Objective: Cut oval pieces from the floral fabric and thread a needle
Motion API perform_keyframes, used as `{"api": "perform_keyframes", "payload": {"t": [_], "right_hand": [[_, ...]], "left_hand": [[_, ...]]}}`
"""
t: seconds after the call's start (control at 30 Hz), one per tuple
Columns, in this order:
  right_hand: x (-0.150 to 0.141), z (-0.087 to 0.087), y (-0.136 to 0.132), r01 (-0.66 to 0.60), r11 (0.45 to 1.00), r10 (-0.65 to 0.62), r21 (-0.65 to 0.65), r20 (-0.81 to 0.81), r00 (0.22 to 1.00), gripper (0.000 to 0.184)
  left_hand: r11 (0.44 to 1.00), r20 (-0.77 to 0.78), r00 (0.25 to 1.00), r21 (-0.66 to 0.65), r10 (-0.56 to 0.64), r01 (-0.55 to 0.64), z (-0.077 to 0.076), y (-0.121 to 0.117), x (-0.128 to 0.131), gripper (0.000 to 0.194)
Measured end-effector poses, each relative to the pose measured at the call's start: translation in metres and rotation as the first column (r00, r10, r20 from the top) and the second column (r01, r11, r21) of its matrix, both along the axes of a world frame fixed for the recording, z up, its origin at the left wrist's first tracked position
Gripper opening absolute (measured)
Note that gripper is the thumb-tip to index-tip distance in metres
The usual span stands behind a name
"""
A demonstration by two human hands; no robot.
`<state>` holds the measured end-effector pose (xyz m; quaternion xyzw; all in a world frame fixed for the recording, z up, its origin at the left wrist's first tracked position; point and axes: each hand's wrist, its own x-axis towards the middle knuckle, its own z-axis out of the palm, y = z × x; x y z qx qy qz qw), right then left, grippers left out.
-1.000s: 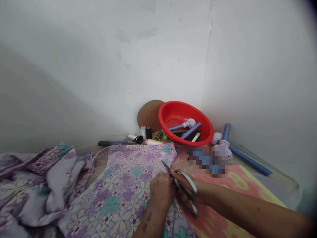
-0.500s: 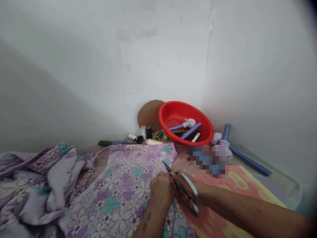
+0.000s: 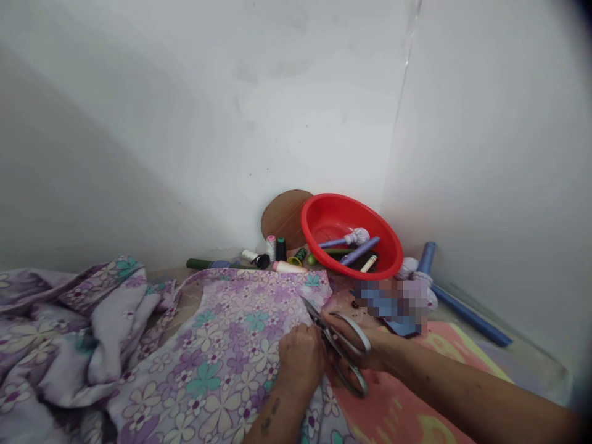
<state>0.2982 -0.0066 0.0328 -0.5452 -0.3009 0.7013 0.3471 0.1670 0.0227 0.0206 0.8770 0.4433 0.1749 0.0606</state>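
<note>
White wall [image 3: 208, 123] behind floral cloth [image 3: 231, 333], scissors [image 3: 329, 337] in right-hand fingers [image 3: 342, 332]

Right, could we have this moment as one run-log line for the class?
Left hand: curled, on floral fabric | Right hand: holding scissors, blades over fabric | Behind: thread spools, red basin

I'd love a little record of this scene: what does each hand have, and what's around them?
Left hand: curled against the flowered cloth; grip hidden
Right hand: holding scissors, tip over the cloth
Red basin: tilted, purple sticks inside
Behind basin: round cardboard
Left of basin: thread spools
Right of basin: blue tube, lying down
</note>
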Motion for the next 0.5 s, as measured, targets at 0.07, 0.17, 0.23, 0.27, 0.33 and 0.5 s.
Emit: {"api": "perform_keyframes", "payload": {"t": [0.07,0.17,0.23,0.27,0.33,0.5], "right_hand": [[0.001,-0.002,0.002,0.001,0.999,0.0,0.04,-0.021,1.0,0.049],[0.002,-0.004,0.006,0.018,0.993,-0.014,0.117,-0.029,0.999,0.045],[0.002,-0.005,0.008,0.045,0.989,-0.041,0.144,-0.031,0.999,0.041],[0.002,-0.006,0.009,0.052,0.987,-0.048,0.153,-0.031,0.998,0.04],[0.002,-0.008,0.01,0.063,0.984,-0.06,0.169,-0.024,0.998,0.039],[0.003,-0.014,0.013,0.069,0.987,-0.078,0.148,0.055,0.995,0.04]], "left_hand": [[1.0,-0.001,1.0,0.01,-0.001,0.001,-0.001,0.0,0.0,0.024],[1.0,-0.009,1.0,0.016,-0.007,0.007,-0.002,0.001,-0.001,0.022],[1.0,-0.009,1.0,0.014,-0.008,0.008,-0.003,0.001,-0.001,0.023],[1.0,-0.009,1.0,0.01,-0.009,0.009,-0.003,0.001,-0.001,0.023],[1.0,-0.009,1.0,0.004,-0.012,0.012,-0.003,0.001,-0.001,0.023],[1.0,-0.005,1.0,-0.002,-0.019,0.019,-0.001,0.001,-0.001,0.023]]}}
